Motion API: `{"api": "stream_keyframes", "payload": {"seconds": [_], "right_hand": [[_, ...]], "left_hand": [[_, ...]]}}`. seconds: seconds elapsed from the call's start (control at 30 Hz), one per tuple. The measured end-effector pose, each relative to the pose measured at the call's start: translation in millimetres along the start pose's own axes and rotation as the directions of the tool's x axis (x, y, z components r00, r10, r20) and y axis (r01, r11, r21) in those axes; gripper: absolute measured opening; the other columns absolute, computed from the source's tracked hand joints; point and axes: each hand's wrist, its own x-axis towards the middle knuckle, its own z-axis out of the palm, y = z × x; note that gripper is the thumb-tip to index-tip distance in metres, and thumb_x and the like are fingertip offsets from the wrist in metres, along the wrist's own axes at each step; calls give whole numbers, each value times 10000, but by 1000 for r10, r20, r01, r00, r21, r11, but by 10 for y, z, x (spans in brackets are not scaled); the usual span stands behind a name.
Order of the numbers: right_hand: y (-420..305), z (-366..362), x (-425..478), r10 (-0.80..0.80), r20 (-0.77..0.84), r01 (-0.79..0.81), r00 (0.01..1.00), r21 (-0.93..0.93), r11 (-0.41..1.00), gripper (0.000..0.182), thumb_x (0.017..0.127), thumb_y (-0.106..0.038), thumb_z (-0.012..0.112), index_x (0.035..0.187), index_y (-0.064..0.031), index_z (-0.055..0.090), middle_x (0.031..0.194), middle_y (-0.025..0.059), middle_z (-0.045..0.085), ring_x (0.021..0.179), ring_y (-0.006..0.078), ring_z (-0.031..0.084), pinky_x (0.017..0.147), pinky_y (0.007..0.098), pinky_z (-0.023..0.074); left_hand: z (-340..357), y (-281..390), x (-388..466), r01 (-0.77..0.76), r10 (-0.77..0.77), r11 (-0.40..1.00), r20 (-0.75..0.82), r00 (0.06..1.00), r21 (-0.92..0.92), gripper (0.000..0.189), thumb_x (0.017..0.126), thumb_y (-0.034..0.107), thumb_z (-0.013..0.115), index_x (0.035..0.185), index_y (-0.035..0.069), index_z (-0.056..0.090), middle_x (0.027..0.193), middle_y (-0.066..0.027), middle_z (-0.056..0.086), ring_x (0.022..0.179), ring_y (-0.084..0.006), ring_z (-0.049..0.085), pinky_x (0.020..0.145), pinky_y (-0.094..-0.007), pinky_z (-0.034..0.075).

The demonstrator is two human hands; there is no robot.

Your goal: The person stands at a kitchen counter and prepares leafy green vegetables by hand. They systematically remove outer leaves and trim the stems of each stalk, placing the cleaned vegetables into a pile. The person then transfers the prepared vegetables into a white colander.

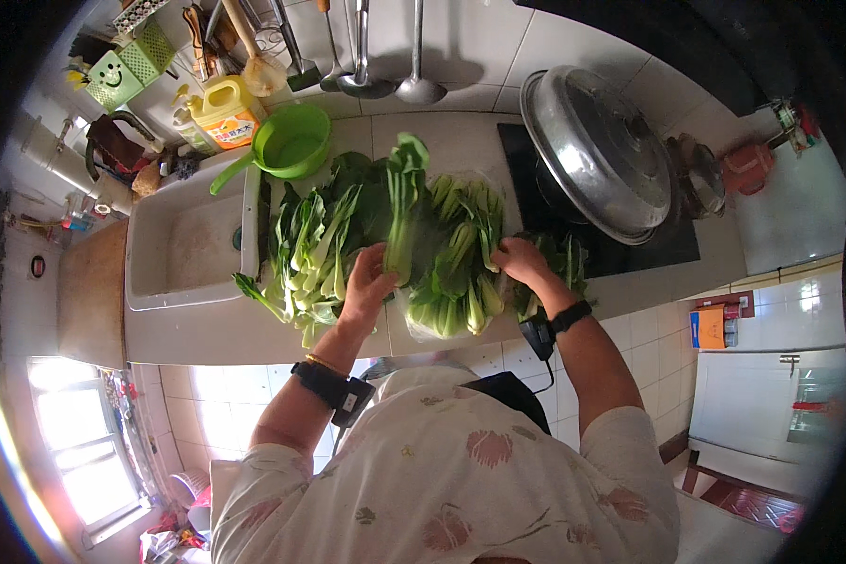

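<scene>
A head of bok choy [403, 211] is held by its pale base in my left hand [369, 285], its leaves pointing away from me. My right hand [525, 262] touches the outer edge of a pile of bok choy [455, 282], which lies on a clear plastic bag; its fingertips rest against one stalk, and whether they grip it is unclear. Left of my left hand, loose bok choy stalks [310, 261] are heaped on the counter. Darker leafy greens [571, 264] lie partly behind my right hand and wrist.
A white sink [201, 233] is at the left, with a green plastic dipper [292, 144] by its back corner. A yellow detergent jug [229, 113] stands behind. At the right, a large metal lid [599, 155] sits over the black cooktop [627, 257]. Ladles [421, 88] hang on the tiled wall.
</scene>
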Motion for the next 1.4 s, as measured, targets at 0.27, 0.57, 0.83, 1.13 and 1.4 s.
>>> {"api": "stream_keyframes", "payload": {"seconds": [0.27,0.57,0.83,1.13,1.4], "right_hand": [[-498,-568,-637,-64,117,-45,991,748,662,162,779,-177,518,783,-19,555,638,22,522,448,44,399,389,172,313],[-1021,-612,-775,-237,-48,182,970,792,583,203,774,-143,559,912,6,541,751,31,556,599,58,490,486,183,384],[-1457,-573,-779,-363,-132,369,922,580,726,284,776,-173,557,998,3,544,860,63,597,804,129,553,707,275,446],[-1531,-539,-713,-339,-2,236,941,721,651,219,800,-132,494,968,1,541,818,46,583,737,109,535,638,251,438],[-1764,-608,-831,-449,-383,543,808,185,819,192,780,-111,575,938,-8,536,796,118,606,668,170,601,594,284,462]], "left_hand": [[-102,-253,241,43,-179,796,166,970,604,505,767,92,568,1240,27,404,1184,-104,488,1093,-206,444,915,-313,349],[89,295,220,-79,-68,916,347,935,393,330,797,103,551,1106,3,497,999,-61,564,887,-132,531,749,-269,452],[246,785,34,-16,-22,994,333,943,109,336,803,128,575,1101,2,483,858,-19,538,728,-93,528,636,-229,460],[156,686,55,-103,74,989,246,967,107,335,791,75,585,1095,-4,468,859,-19,528,713,-74,511,624,-222,450],[234,679,36,-295,273,953,217,937,73,289,789,33,577,1052,-11,465,889,-36,536,745,-96,520,620,-233,443]]}}
